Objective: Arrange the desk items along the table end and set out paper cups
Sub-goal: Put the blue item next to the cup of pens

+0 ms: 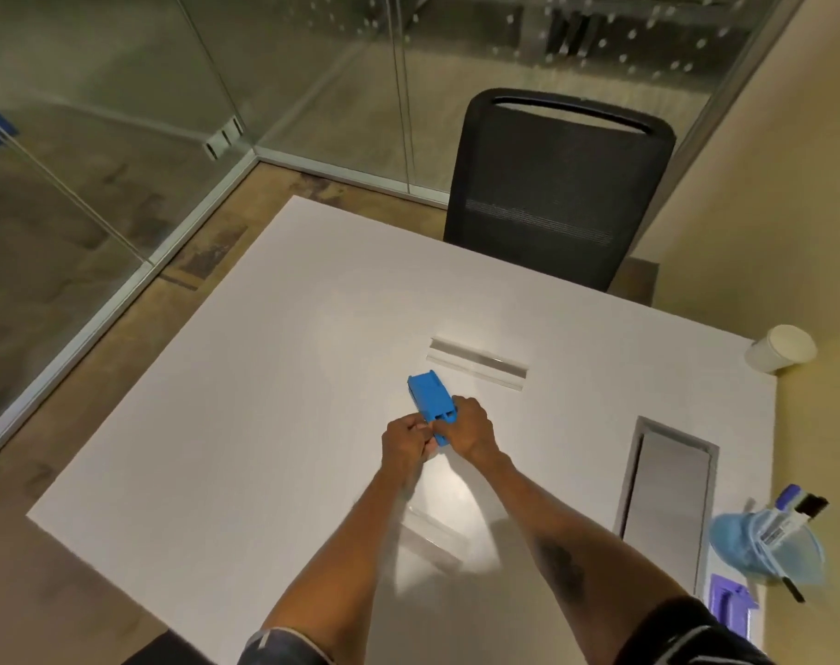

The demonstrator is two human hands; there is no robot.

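Blue stapler [431,400] gripped by both hands; paper cup [780,348] at table [264,376] corner

Blue desk item [431,405]: a bright blue plastic object, boxy and elongated, with slots at its near end; what kind of tool it is cannot be told. It lies near the middle of the white table [264,376], long axis running away from the viewer and tilted left.
Grip on it: both hands close around its near end, left hand [405,441] on the left, right hand [473,429] on the right.
Paper cup [781,350]: white, upright, at the table's far right corner, well apart from the blue item.
Blue pen holder [763,549]: translucent blue, at the right edge, holding markers [787,508].
Purple item [729,604]: small, just beside the holder, partly cut off.
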